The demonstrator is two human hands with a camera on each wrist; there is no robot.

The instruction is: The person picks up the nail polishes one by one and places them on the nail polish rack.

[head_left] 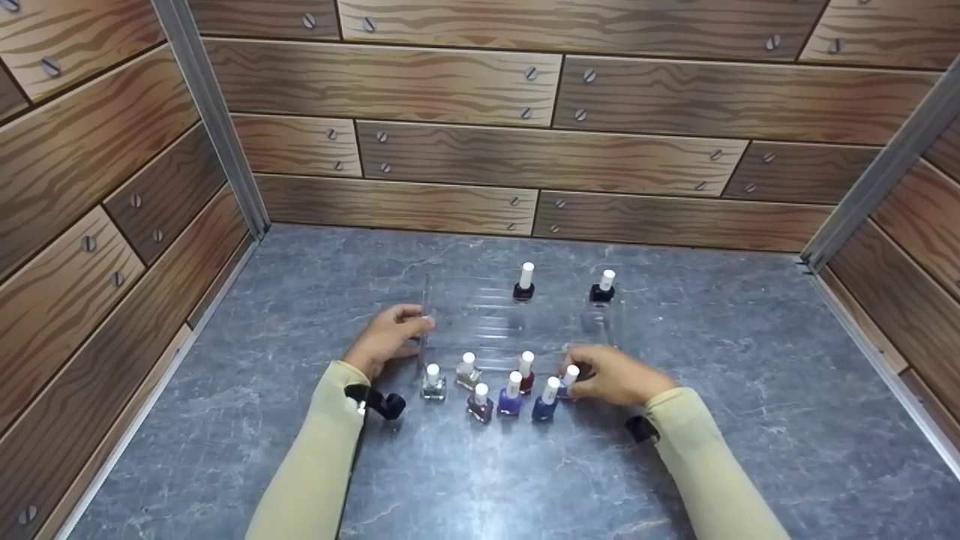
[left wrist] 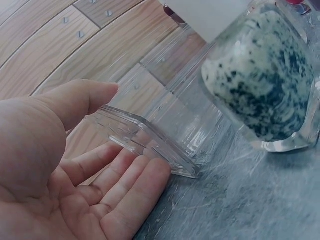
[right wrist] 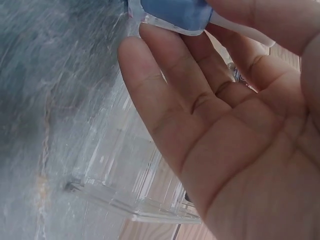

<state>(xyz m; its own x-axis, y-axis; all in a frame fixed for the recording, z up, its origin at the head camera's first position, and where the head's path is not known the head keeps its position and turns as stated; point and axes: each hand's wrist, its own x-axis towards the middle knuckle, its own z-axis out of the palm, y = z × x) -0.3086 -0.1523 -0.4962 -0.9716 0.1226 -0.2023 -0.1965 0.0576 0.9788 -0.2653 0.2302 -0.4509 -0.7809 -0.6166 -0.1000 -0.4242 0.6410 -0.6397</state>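
A clear stepped display rack (head_left: 487, 322) stands ahead of both hands. At its left end is my left hand (head_left: 388, 334), which grips the end panel (left wrist: 145, 135) between thumb and fingers. My right hand (head_left: 611, 375) pinches a blue nail polish bottle (right wrist: 175, 14) with a white cap, close by the rack's front right. A dark red nail polish bottle (head_left: 523, 291) and a black one (head_left: 601, 293) sit upright at the back of the rack. Beside the left hand stands a black-and-white speckled nail polish bottle (left wrist: 265, 80).
Between the hands, in front of the rack, several more bottles stand upright: glittery (head_left: 469, 373), red (head_left: 526, 381), mauve (head_left: 480, 407), purple (head_left: 511, 403) and navy (head_left: 545, 407). Wood-patterned walls (head_left: 450, 154) enclose the grey marbled table (head_left: 480, 480).
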